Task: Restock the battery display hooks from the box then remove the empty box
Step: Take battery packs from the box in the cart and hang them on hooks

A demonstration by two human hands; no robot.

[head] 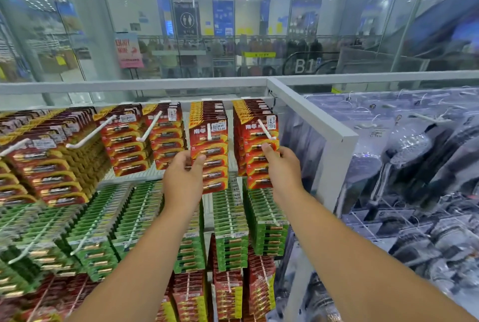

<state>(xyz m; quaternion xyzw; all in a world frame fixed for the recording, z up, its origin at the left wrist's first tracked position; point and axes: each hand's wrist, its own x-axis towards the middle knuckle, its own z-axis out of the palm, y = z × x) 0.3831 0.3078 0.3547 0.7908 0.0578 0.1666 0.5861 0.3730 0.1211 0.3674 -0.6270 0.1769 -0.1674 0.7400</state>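
Left hand [182, 181] pinching the red battery packs [209, 145] on a top-row hook [209, 132], right hand [281, 166] gripping the next stack [260, 145] to the right, green packs [230, 225] below

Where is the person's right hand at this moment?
In the head view, right of centre, the right hand holds the front red battery pack on the top row's rightmost hook, beside the white shelf frame.

"12.00" is printed on the price tags [219, 127] of the red battery packs [209, 150]; "B1" [303, 66] is marked by the escalator (behind glass); "ENJOY MORE" is shown on a pink poster [128, 49].
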